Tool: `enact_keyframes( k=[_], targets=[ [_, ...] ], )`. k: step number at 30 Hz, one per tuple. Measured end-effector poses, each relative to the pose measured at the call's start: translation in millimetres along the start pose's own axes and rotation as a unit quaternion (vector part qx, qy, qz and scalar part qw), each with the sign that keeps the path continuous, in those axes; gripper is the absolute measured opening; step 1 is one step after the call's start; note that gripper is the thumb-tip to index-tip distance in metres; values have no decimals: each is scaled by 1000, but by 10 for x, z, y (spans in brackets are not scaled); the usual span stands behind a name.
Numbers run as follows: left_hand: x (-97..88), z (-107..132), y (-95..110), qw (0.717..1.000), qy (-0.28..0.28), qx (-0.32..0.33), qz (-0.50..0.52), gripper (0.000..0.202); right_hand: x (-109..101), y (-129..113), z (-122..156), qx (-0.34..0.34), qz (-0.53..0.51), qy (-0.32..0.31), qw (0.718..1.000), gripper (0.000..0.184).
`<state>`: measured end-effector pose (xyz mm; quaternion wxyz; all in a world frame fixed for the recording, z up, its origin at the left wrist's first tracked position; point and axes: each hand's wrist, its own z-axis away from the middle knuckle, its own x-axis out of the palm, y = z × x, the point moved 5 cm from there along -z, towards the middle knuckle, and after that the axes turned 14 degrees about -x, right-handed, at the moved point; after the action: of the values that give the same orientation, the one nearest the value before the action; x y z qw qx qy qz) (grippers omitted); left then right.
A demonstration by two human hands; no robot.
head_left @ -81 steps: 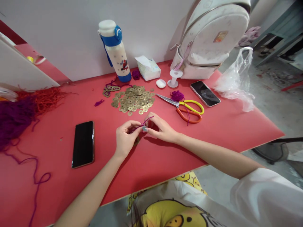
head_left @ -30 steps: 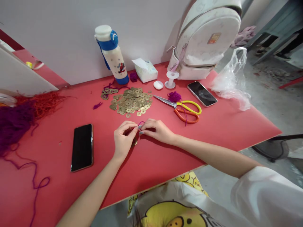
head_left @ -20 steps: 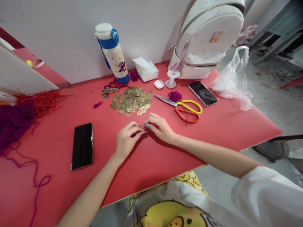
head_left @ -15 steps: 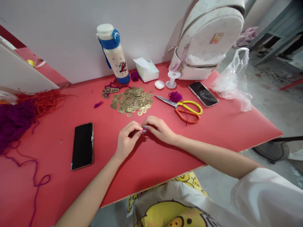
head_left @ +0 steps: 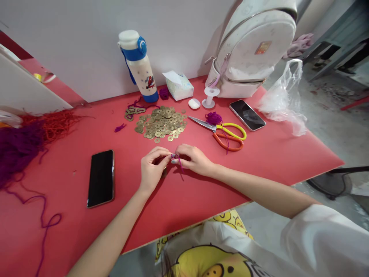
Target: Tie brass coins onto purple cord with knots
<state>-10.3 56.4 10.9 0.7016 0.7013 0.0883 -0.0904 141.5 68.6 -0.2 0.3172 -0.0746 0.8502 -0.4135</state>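
My left hand [head_left: 152,169] and my right hand [head_left: 193,159] meet fingertip to fingertip above the red table [head_left: 178,196]. Both pinch a short purple thread [head_left: 179,162], whose loose end hangs down beside my right thumb. A brass coin peeps out under the fingers of my left hand. Just beyond my hands lies a pile of brass coins [head_left: 160,123] with holes in their middles. A few threaded coins [head_left: 132,112] sit at the pile's far left.
Scissors [head_left: 223,132] with yellow and orange handles lie right of the pile, beside a purple thread ball [head_left: 213,117]. A black phone [head_left: 101,177] lies left, another phone [head_left: 247,114] right. Bottle [head_left: 138,65], tissue pack [head_left: 178,85], white spool [head_left: 209,96], backpack [head_left: 248,50] stand at the back. Red and purple yarn [head_left: 23,138] is heaped far left.
My hands stayed together over the same spot, working the thread. The thread's loose end stood up above my fingers before; now it hangs below my right thumb.
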Motion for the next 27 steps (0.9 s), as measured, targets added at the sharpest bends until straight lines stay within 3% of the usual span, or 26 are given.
enact_keyframes(
  k=[6,11,15,19,27],
  targets=[
    [44,-4,-49,998,-48,-44,28,16,-75,-3,0,15,-40,56,998,33],
    [42,-7,-103,988,-66,-66,121,19,-54,-10,-8,21,1,29,999,27],
    [18,7,-141,982,-22,-93,160,20,37,-115,-2,-49,65,-53,995,20],
    [-16,39,-155,984,45,-133,111,16,105,-221,31,-128,139,-98,977,20],
    [-21,64,-164,980,79,-161,87,15,-20,-353,27,-183,285,-10,941,19]
  ],
)
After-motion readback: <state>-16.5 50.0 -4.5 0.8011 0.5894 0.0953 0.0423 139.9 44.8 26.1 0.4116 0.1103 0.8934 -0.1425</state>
